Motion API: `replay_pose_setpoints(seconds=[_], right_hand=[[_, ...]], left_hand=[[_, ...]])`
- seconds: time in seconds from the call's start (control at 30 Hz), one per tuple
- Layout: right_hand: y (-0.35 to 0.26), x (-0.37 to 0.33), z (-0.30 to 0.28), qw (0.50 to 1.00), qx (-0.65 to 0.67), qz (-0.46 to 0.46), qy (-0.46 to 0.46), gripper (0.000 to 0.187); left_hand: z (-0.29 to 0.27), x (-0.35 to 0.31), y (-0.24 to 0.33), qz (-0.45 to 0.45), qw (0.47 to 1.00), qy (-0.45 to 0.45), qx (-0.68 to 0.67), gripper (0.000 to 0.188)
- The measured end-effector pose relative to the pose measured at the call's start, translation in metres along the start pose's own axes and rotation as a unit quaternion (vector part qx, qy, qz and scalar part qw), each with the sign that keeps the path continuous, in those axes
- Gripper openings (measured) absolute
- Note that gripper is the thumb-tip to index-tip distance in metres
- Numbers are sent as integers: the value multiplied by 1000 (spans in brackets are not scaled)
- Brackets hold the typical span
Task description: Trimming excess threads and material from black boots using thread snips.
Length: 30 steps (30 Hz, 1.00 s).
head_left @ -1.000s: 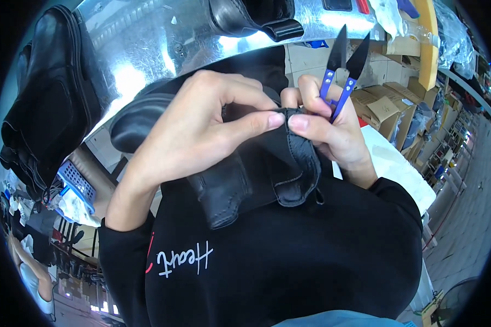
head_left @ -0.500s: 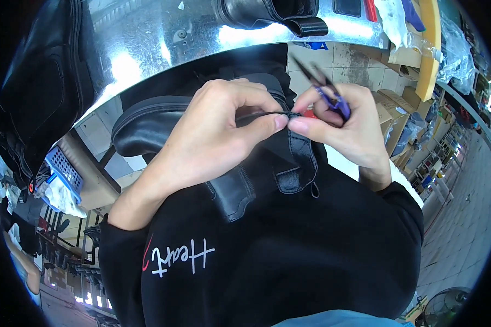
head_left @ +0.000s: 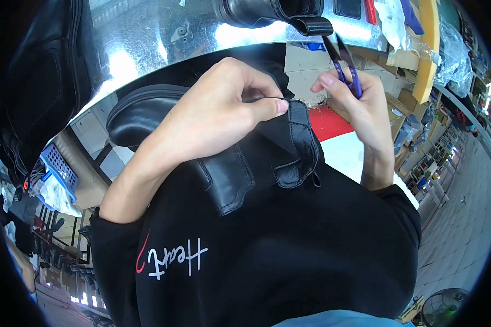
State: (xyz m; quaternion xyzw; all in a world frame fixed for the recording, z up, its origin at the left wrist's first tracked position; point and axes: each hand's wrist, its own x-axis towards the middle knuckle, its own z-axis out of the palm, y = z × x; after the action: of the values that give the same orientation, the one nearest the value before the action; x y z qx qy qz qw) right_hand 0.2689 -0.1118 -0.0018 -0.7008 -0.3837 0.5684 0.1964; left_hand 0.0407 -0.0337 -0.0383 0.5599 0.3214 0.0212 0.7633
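A black leather boot lies across my lap, its rounded toe pointing left. My left hand is closed on the boot's top edge, pinching it between thumb and forefinger. The far side of that pinch is hidden behind the hand. Off to the right, apart from the boot, my right hand holds purple-handled scissors in curled fingers. Their dark blades point up and away, spread slightly apart. Near the blade tips, a second black boot rests on the metal table, with a loop sticking out from it.
Beyond my lap runs the shiny metal table. A large black leather piece stands at the left, above a blue basket. On the right are a yellow strip and cardboard boxes. A fan stands at lower right.
My right hand has let go of the boot's edge and moved up and right with the scissors. My left hand keeps its pinch on the boot.
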Motion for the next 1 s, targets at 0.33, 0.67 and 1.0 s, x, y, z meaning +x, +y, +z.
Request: replay_pose_setpoints(seconds=[0.33,0.67,1.0], right_hand=[[0,-3,-35,973,-165,-157,-38,40],[-21,-5,-43,942,-262,-189,-94,33],[-23,-7,-42,940,-270,-168,-119,33]], left_hand=[[6,3,-3,5,1000,13,5,19],[13,-2,-5,43,998,31,39,16],[17,-5,-3,37,998,41,40,15]])
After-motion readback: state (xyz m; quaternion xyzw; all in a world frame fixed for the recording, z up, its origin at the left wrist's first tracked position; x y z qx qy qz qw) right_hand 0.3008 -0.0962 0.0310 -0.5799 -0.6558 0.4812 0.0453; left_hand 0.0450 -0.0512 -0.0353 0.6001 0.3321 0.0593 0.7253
